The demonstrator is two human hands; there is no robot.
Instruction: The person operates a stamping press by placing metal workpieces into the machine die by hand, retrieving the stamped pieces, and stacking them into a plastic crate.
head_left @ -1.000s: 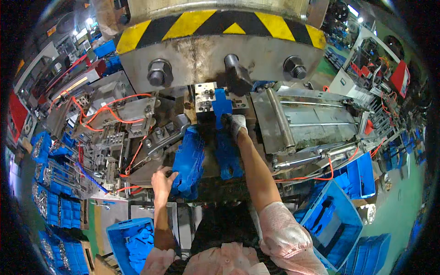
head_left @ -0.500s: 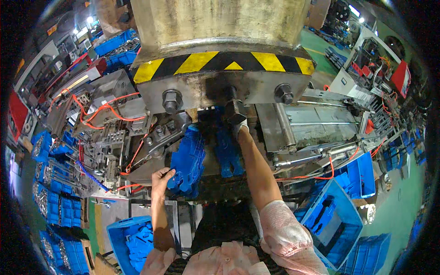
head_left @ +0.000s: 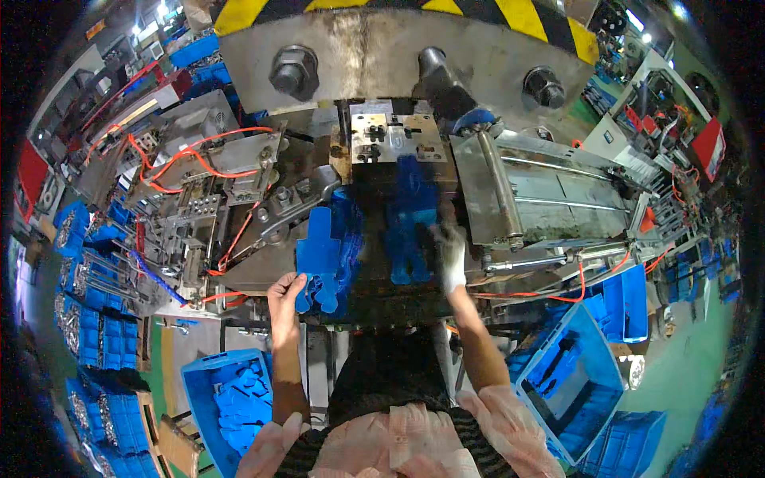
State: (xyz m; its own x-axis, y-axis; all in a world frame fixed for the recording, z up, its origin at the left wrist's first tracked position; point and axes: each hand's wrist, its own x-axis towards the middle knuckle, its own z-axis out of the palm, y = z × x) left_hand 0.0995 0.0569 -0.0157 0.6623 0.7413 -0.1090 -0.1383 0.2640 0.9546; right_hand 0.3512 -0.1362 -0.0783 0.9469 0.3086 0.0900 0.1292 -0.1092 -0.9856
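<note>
My bare left hand (head_left: pixel 285 299) pinches the lower left edge of a flat blue cut-out plate (head_left: pixel 319 248), held tilted up by a stack of similar blue plates (head_left: pixel 349 231). My right hand (head_left: pixel 453 259), in a whitish glove, is just right of another group of blue plates (head_left: pixel 411 243) on the dark machine bed. Its fingers are blurred and in shadow, so whether they grip or touch a plate is unclear. Beyond the plates lies a bright metal die block (head_left: pixel 398 139) with cut-outs, below the press head.
The heavy press head (head_left: pixel 358 60), with large bolts and a yellow-black striped edge, overhangs the die. A metal slide with a roller (head_left: pixel 502 187) stands on the right, a bracket with a lever (head_left: pixel 299 203) on the left. Blue bins (head_left: pixel 191 398) (head_left: pixel 610 382) flank me below.
The right hand has come back toward me from under the press head. The left hand now holds one blue plate apart from the stack. My view has shifted, showing the die block.
</note>
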